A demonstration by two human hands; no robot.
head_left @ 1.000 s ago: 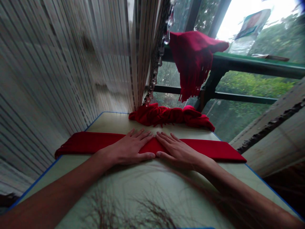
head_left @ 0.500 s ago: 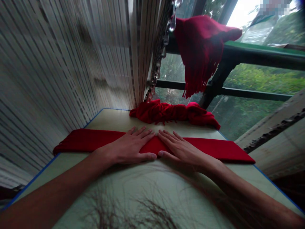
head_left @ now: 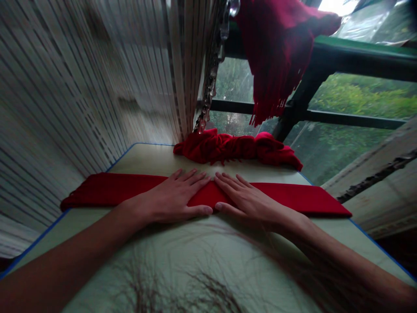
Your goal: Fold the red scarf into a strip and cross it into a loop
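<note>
Dim indoor light, with daylight from the window beyond the table's far edge.
Daylight comes through the window (head_left: 358, 95), and we see the sky (head_left: 335, 5) blown out at the top. The table (head_left: 208, 269) is dull, with soft shadows under our left hand (head_left: 169, 200) and right hand (head_left: 252, 203). The curtain (head_left: 81, 95) is motion-smeared, straight lines bow near the edges, and hair strands (head_left: 182, 291) are blurred.

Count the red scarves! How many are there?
3. A folded scarf lies under the left hand and right hand; a bunched scarf sits at the far edge of the table; a fringed scarf hangs over the green rail. Others may be hidden.
</note>
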